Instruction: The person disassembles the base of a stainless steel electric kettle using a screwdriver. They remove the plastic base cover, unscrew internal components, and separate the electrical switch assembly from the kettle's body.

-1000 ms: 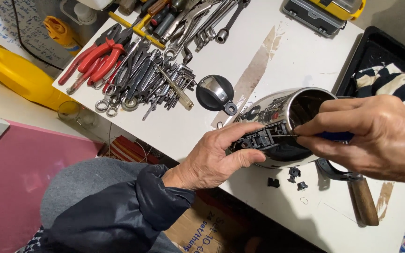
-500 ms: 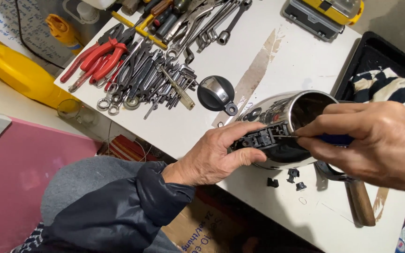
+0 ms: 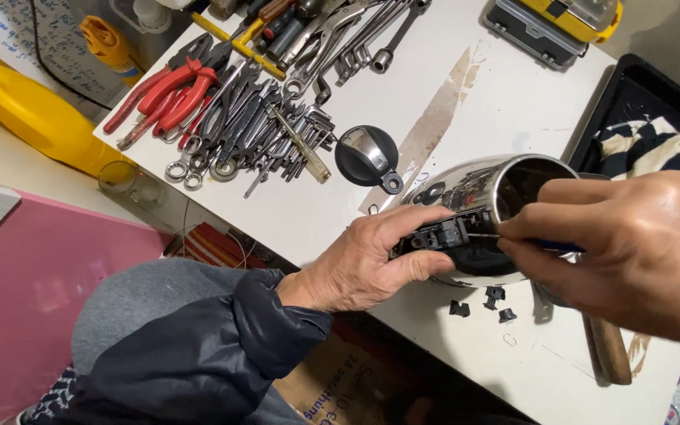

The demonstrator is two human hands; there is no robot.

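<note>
A shiny steel kettle body (image 3: 482,189) lies on its side on the white table (image 3: 505,94). My left hand (image 3: 371,260) grips a black plastic switch part (image 3: 438,234) against the kettle's side. My right hand (image 3: 623,252) holds a thin screwdriver with a blue handle (image 3: 556,247), and its metal tip touches the black part. Three small black plastic bits (image 3: 482,303) lie on the table just below the kettle. The kettle's round black lid (image 3: 365,155) rests to the left of it.
A heap of wrenches and pliers (image 3: 253,118), some red-handled (image 3: 163,90), covers the table's far left. A yellow bottle (image 3: 37,114) stands left of it. A black tray with striped cloth (image 3: 655,142) sits right; a wooden-handled tool (image 3: 609,350) lies near the front edge. A yellow-lidded case (image 3: 552,24) is at the back.
Both hands and the kettle stay almost where they were. The screwdriver tip has shifted slightly against the black part.
</note>
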